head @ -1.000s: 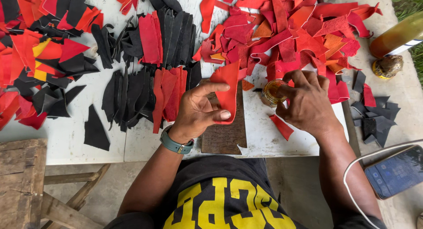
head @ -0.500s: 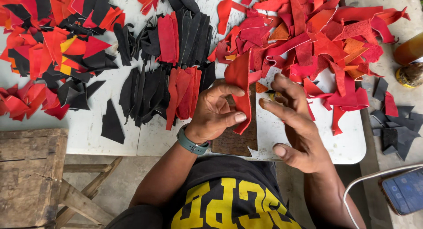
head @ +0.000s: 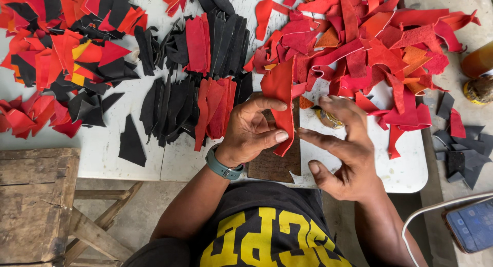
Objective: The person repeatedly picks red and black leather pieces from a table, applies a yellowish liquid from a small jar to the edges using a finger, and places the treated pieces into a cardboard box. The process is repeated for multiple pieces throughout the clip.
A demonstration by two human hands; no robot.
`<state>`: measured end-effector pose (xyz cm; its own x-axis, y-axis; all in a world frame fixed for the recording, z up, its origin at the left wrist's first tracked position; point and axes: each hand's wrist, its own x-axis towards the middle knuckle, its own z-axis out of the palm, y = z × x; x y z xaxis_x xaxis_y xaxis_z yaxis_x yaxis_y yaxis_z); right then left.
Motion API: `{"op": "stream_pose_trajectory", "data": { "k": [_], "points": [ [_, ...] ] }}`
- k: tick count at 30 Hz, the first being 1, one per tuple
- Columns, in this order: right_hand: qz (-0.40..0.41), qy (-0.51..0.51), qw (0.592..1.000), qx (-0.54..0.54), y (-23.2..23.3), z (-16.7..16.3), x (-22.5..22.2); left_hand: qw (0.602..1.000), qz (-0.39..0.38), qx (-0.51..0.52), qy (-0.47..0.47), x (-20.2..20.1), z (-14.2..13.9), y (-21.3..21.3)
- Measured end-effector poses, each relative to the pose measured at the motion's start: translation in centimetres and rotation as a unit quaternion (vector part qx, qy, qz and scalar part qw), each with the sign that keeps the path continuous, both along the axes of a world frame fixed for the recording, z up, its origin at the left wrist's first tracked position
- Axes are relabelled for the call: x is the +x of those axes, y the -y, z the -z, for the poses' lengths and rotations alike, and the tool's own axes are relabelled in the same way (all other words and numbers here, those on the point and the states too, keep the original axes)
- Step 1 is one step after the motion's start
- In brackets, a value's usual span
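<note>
The left hand (head: 250, 133) is curling palm-up with thumb and fingers pinching closed, its wrist wearing a band, while the right hand (head: 341, 154) is lying flat beside it, fingers spread and pointing leftward, gripping nothing

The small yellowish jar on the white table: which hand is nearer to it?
Right. The right hand has its fingers spread just over and beside the small jar. The left hand is farther to the left, pinching a red leather strip.
</note>
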<state>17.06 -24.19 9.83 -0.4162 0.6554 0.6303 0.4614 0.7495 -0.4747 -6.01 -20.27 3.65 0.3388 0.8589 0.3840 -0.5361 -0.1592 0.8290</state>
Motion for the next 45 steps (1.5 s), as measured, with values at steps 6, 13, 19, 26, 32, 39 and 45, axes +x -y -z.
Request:
{"op": "stream_pose_trajectory", "data": {
  "k": [6, 13, 19, 26, 32, 39, 45],
  "points": [
    [-0.010, -0.004, 1.000, 0.008, 0.4, 0.1, -0.2, 0.998, 0.022, -0.001, 0.051, 0.1, -0.3, 0.0],
    [0.001, -0.003, 0.999, -0.035, 0.3, 0.7, -1.1, 1.000, 0.003, 0.016, -0.010, -0.3, -0.5, -0.1],
    [0.021, -0.005, 0.999, 0.024, 0.4, 1.2, -1.0, 0.999, -0.005, 0.005, -0.031, -0.5, -0.6, -0.1],
    [-0.081, -0.136, 0.984, -0.076, 1.8, 2.8, -1.2, 0.992, 0.038, -0.041, 0.114, 0.1, -1.1, -0.1],
    [-0.038, -0.013, 0.998, 0.050, 1.5, 3.8, -1.7, 0.976, 0.096, -0.074, 0.182, 0.4, -1.3, -0.2],
    [0.022, 0.086, 0.990, 0.112, 0.2, 3.1, -0.7, 0.973, 0.115, -0.080, 0.181, 0.5, -1.1, 0.0],
    [0.045, 0.088, 0.982, 0.164, 1.0, 2.5, -0.7, 0.972, 0.137, -0.082, 0.174, 0.4, -1.7, 0.2]
  ]
}}
